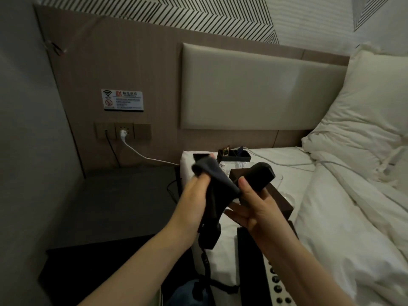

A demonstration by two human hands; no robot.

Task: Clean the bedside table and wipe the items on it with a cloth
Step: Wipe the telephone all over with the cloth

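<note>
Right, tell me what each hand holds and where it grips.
Left hand grips the dark cloth near its top; right hand holds the black handset by its lower end.

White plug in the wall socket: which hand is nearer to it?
Left. The left hand, gripping the cloth, is right of and below the plug. The right hand, holding the handset, is farther right.

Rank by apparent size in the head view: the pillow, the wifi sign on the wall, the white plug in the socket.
1. pillow, largest by far, though also nearer the camera.
2. wifi sign.
3. white plug, smallest.
</note>
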